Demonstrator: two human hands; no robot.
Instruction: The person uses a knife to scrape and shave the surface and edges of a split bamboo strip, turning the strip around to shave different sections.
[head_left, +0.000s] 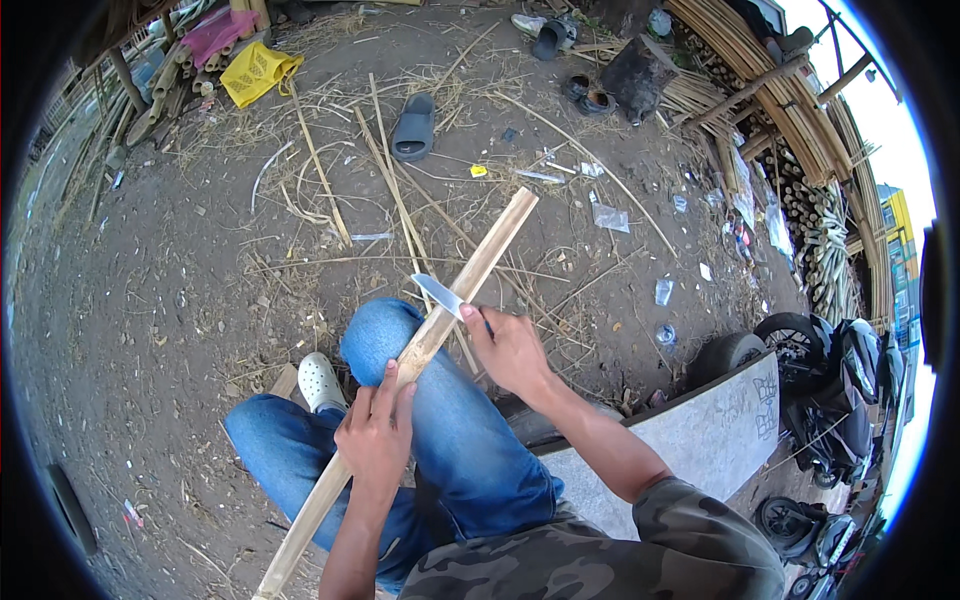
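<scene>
A long split bamboo strip [482,262] lies slantwise across my raised knee, its far end pointing up and to the right. My left hand [376,432] is closed round the strip below the knee, fingers over its upper face. In my right hand [508,345] is a knife, its handle mostly hidden by the fingers. The knife's blade [438,295] points to the upper left and lies across the strip, just beyond the knee. Whether the edge bites into the bamboo I cannot tell.
Thin bamboo slivers [320,168] and shavings litter the dirt ground ahead. A grey slide sandal [413,128] and a yellow bag [258,74] lie farther off. Bamboo poles [765,90] are stacked at the right. A pale slab [690,430] and parked motorcycles [835,390] stand beside me.
</scene>
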